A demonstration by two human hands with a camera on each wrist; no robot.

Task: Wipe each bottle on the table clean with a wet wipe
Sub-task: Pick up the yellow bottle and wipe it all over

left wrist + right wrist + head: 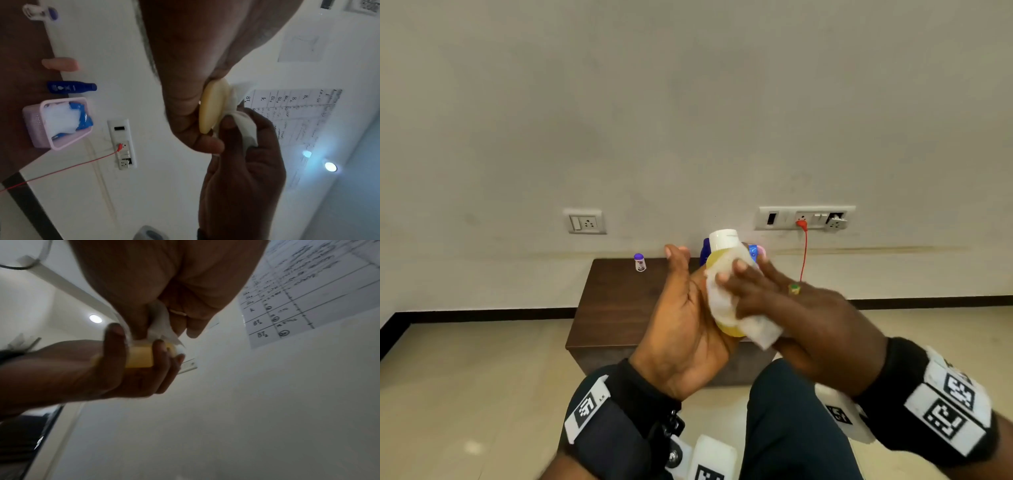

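A yellow bottle (722,263) with a white cap (723,238) is held above the dark brown table (613,301). My left hand (688,308) grips it from the left, its fingers curled round the far side (123,369). My right hand (774,301) holds a white wet wipe (722,301) and presses it on the bottle's front. The right wrist view shows the wipe (160,327) pinched between thumb and fingers. Seen from the left wrist, the bottle's base (213,107) sits between both hands, with the wipe (246,128) beside it.
On the table stand a small purple-capped bottle (639,262), a dark blue bottle (69,87), a pink bottle (61,64) and a pink basket (33,120) holding a wipe pack. A red cable (804,253) hangs from the wall socket. My knee is below the hands.
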